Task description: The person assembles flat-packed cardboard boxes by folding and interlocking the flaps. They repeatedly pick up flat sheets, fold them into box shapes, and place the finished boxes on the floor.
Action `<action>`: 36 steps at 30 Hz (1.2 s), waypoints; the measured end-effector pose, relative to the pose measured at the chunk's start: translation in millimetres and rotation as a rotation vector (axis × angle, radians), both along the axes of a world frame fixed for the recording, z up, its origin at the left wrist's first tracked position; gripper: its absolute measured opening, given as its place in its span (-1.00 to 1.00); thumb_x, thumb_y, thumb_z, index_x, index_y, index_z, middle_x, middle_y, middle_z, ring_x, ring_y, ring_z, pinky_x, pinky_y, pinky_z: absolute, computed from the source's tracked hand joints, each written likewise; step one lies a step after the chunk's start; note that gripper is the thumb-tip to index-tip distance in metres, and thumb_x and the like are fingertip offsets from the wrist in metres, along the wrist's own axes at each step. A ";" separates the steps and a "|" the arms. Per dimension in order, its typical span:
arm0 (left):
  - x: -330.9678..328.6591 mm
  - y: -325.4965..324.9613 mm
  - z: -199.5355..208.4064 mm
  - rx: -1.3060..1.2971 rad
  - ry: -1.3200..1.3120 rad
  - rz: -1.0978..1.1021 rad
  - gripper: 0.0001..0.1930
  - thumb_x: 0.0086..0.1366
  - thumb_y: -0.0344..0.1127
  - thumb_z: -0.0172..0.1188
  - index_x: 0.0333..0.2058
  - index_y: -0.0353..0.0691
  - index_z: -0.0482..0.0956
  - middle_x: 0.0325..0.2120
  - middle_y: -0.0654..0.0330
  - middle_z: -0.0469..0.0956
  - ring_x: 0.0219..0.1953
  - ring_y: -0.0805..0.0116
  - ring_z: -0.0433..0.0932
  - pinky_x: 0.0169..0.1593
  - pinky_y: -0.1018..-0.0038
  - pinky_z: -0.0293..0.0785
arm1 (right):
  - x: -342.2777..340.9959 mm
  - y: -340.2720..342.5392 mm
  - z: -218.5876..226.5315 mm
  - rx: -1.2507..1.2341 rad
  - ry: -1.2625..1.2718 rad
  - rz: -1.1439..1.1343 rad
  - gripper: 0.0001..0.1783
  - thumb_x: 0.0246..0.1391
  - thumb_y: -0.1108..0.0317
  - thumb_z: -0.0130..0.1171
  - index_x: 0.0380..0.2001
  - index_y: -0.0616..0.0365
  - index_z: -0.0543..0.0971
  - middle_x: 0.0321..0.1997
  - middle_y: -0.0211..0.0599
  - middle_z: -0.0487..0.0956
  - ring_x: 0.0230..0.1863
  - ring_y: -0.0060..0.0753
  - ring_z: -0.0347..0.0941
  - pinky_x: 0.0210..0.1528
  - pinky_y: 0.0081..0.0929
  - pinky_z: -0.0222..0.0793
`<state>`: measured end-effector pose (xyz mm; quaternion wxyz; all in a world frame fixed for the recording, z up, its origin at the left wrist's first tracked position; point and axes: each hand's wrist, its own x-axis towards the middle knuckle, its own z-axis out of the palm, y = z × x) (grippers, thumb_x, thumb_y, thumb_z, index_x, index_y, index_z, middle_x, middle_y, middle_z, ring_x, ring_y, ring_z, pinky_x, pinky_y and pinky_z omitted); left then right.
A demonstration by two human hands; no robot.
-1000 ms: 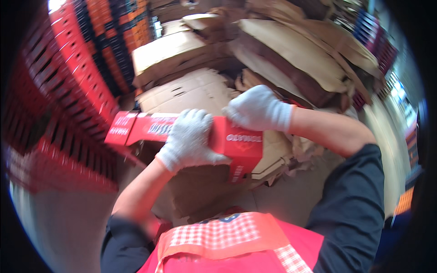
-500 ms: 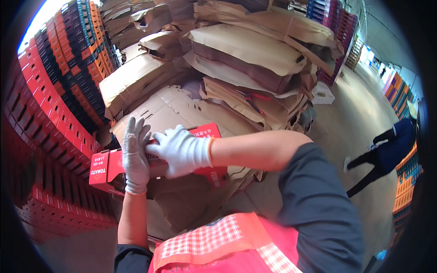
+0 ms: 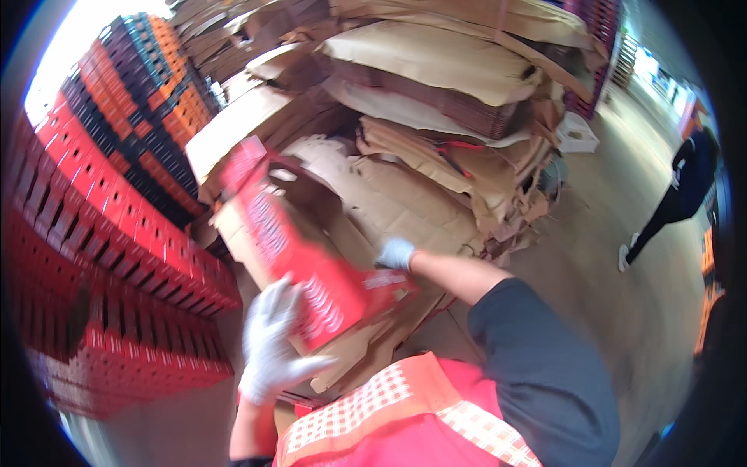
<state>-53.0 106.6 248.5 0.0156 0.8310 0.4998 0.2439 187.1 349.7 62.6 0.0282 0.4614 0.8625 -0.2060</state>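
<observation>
Surface: layered tan cardboard stack, centre
Room: smooth grey floor, right
Left hand: spread, by red cardboard box
Right hand: can't tell

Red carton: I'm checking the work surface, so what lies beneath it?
Tan cardboard shows around the red carton, on both its left and right. The part directly beneath is covered, and I cannot tell whether the two touch.
</observation>
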 end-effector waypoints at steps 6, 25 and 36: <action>86.5 72.3 -6.2 0.219 -0.186 -0.069 -0.06 -0.25 -0.13 0.57 0.18 -0.30 0.40 0.12 -0.09 0.40 0.12 -0.18 0.40 0.19 0.08 0.34 | 30.9 40.1 64.6 0.357 0.796 -0.115 -0.78 0.22 0.25 0.09 -0.31 0.17 0.60 -0.40 -0.11 0.63 -0.39 -0.10 0.55 -0.28 -0.26 0.48; 136.1 98.2 -57.1 0.048 -1.243 -0.065 0.28 -0.36 -0.13 0.60 0.33 -0.24 -0.04 0.17 -0.01 0.20 0.24 0.07 0.27 0.29 0.25 0.25 | -34.6 -57.0 239.2 0.339 0.376 0.414 -0.87 -0.11 0.36 0.16 -0.51 0.16 0.46 -0.57 -0.07 0.50 -0.43 0.04 0.51 -0.34 -0.15 0.41; 142.0 98.3 -45.5 0.023 -1.171 -0.032 0.20 -0.18 -0.18 0.62 0.34 -0.19 -0.06 0.19 0.04 0.23 0.25 0.18 0.30 0.29 0.32 0.29 | -33.8 -46.2 249.4 -0.028 0.425 0.534 -0.58 -0.16 0.69 -0.01 -0.15 0.18 0.49 -0.40 -0.28 0.48 -0.34 -0.24 0.47 -0.23 -0.41 0.40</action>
